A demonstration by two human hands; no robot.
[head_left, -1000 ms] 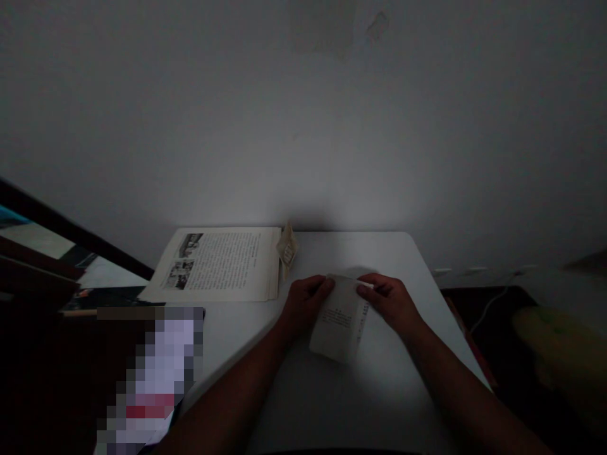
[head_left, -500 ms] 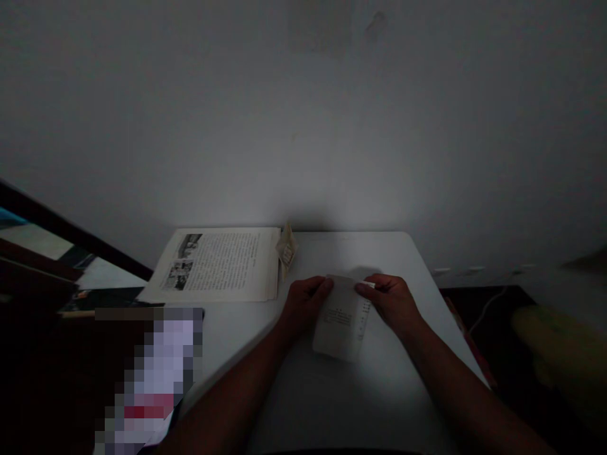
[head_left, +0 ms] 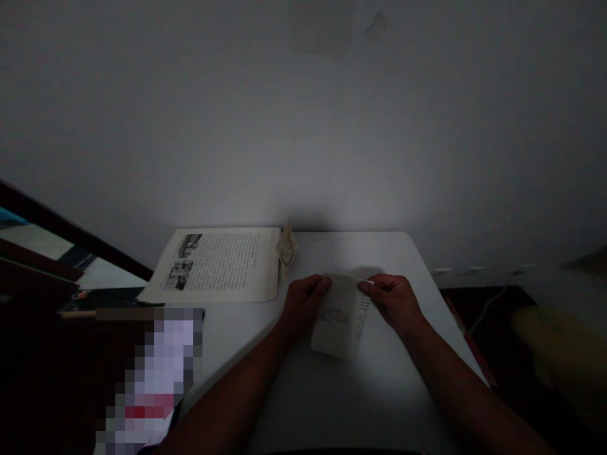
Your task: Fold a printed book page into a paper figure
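Between my hands is a folded sheet of printed paper (head_left: pixel 334 328), held up over the white table with its lower end hanging down. My left hand (head_left: pixel 305 302) pinches its upper left edge, thumb on top. On the other side my right hand (head_left: pixel 391 297) grips the upper right edge, where a narrow strip of print shows beyond a fold. Past my left hand a small folded paper piece (head_left: pixel 287 249) stands upright against the stack of printed sheets (head_left: pixel 227 265).
The white table (head_left: pixel 379 253) meets a pale wall (head_left: pixel 303 139). At its left edge lies a blurred-out, pixelated object (head_left: pixel 165 360). A dark frame (head_left: pixel 76 230) slants at the left. Right of the table are a white cable (head_left: pixel 488 309) and a yellowish object (head_left: pixel 554 341).
The held paper has shifted and tilted slightly, and its print is sharper. My right thumb has moved a little to the right. Both hands keep their grip.
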